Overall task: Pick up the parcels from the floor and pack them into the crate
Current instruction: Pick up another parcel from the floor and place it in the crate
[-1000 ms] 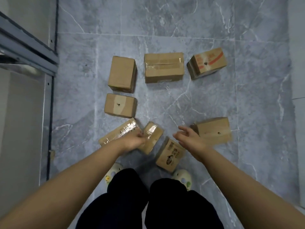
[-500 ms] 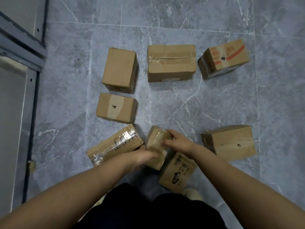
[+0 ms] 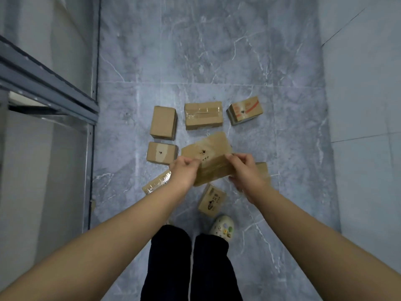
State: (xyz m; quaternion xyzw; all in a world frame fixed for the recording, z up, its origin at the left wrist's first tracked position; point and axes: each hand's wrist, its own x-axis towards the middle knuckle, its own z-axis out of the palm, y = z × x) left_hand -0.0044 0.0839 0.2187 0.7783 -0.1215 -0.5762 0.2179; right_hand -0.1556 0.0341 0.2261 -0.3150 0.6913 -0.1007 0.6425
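While seven parcels lie on the floor (image 3: 282, 61), both hands, left hand (image 3: 184, 170) and right hand (image 3: 245, 170), grasp one lifted parcel (image 3: 209, 157); next, likely carrying it to the unseen crate.

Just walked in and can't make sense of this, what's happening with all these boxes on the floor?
A person is standing over a grey marble-patterned floor gathering cardboard parcels. Both bare hands, left hand and right hand, grip a small brown tape-wrapped cardboard parcel lifted off the floor. Seven more brown parcels lie on the tiles, including a red-printed cardboard box at the far right. No crate is in view.
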